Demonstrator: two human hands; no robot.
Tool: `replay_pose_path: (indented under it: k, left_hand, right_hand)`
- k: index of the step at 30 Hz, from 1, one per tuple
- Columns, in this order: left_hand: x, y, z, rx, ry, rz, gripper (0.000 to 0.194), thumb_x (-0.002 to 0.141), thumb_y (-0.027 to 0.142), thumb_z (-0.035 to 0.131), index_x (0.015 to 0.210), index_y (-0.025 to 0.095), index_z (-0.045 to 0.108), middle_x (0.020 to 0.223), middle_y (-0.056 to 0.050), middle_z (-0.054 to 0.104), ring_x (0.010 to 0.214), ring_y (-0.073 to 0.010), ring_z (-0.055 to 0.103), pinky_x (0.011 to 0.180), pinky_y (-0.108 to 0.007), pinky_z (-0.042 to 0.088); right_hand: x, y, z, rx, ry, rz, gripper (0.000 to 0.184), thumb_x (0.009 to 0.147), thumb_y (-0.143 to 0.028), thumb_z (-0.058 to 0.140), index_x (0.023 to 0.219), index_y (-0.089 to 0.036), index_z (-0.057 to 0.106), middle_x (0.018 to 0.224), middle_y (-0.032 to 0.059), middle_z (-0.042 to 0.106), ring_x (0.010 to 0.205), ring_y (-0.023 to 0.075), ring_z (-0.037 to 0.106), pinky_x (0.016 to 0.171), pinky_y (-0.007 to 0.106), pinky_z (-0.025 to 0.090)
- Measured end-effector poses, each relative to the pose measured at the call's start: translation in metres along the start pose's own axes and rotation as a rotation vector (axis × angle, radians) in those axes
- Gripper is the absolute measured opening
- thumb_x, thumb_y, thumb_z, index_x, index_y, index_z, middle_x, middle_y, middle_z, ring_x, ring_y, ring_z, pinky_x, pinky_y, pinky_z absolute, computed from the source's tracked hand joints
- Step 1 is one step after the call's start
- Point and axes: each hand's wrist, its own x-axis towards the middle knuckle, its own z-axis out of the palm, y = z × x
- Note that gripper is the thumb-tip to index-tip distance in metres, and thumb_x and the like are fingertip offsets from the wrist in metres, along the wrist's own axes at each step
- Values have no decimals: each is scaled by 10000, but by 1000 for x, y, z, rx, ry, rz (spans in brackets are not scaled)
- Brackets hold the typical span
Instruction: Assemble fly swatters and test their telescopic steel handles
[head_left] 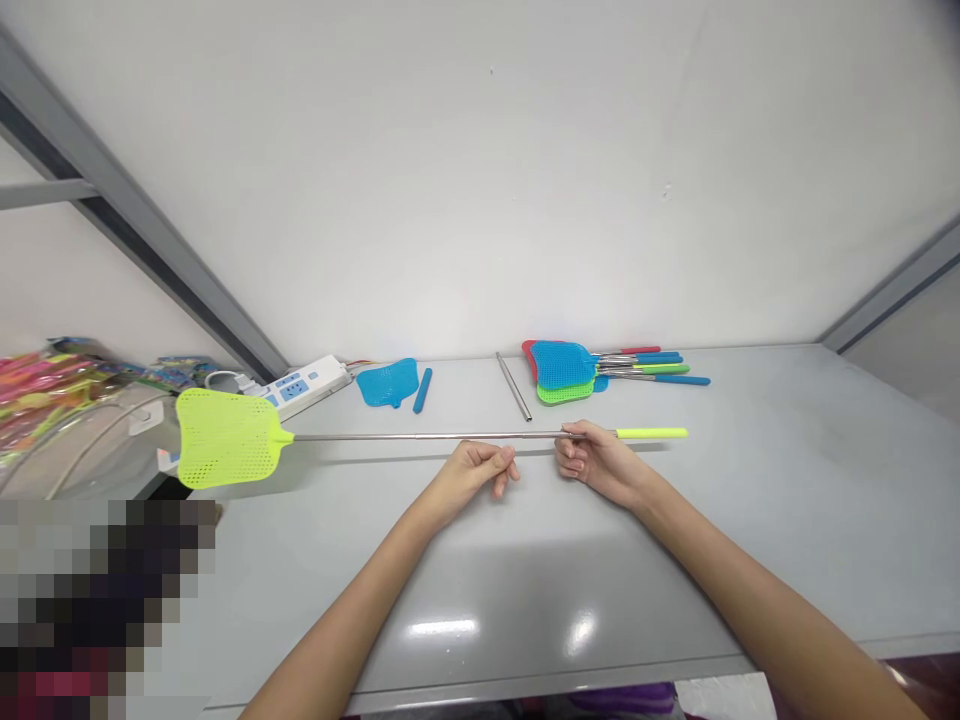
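A lime-yellow plastic fly swatter [226,437] is held level above the grey table [787,500], its long telescopic steel shaft [420,436] running left to a yellow handle grip [651,433]. My right hand [600,462] pinches the shaft just left of that grip. My left hand [471,478] sits just below the shaft with its fingers curled, and it holds nothing. I cannot tell whether those fingertips touch the steel.
Along the wall lie a loose blue swatter head [386,382], a blue grip [422,390], a bare steel rod [514,385], and a stack of swatters [562,370]. A white power strip [300,385] and plastic-wrapped bundles [45,395] stand left.
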Motion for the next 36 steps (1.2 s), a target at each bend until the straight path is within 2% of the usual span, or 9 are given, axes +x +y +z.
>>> replay_pose_path:
  k: [9,12,16,19,22,25,27,33,36]
  left_hand:
    - [-4,-6,13,371,98,-2,529,782,489,294,470,142,542,356,22,401,378,-76,355,442,-204,287]
    - [-8,-5,16,421,99,52,554,810,470,217,502,149,547,383,16,411,420,-92,398,480,-212,314]
    - [-11,-2,15,444,160,132,539,837,409,140,565,155,529,425,13,418,462,-106,409,531,-230,331]
    - [-14,0,13,520,172,250,534,846,349,90,601,164,528,474,0,445,525,-121,436,602,-252,352]
    - [-16,1,12,637,206,428,395,835,309,198,705,168,544,614,-29,530,625,-135,478,658,-270,368]
    - [-16,4,14,735,331,573,193,792,241,361,843,174,535,793,-55,571,760,-150,504,714,-282,383]
    - [-14,6,16,789,407,619,187,775,208,402,916,187,522,883,-62,566,849,-159,499,764,-296,384]
    - [-8,8,23,964,533,601,333,777,210,425,1110,207,428,1098,-82,472,1023,-180,427,857,-333,341]
    - [-8,8,27,1037,523,536,352,794,231,405,1144,204,398,1143,-91,442,1038,-190,413,854,-342,322]
  right_hand:
    - [0,0,3,58,43,-48,251,709,-269,509,505,-166,406,508,-30,355,445,79,286,475,255,256]
    - [0,0,4,36,52,-36,274,704,-283,512,486,-167,392,487,-33,332,439,79,283,473,254,256]
    - [0,0,4,22,43,-27,283,706,-291,504,475,-164,401,481,-31,329,438,80,284,474,256,254]
    - [1,1,3,12,28,-27,280,717,-294,494,480,-160,428,475,-31,323,440,81,288,477,256,251]
    - [1,3,3,1,34,-43,279,722,-294,495,486,-160,432,472,-34,323,440,81,290,480,256,247]
    - [1,5,3,-37,41,-48,283,722,-305,502,490,-157,437,484,-32,332,444,79,292,484,255,249]
    - [1,5,4,-59,41,-47,288,719,-316,508,491,-155,439,492,-31,334,446,78,291,485,253,250]
    - [1,9,11,-39,-15,-17,291,742,-333,478,517,-149,464,499,-36,307,446,74,271,484,245,244]
    - [0,15,16,-15,-26,18,276,737,-352,483,543,-155,478,499,-41,291,449,76,271,484,243,241]
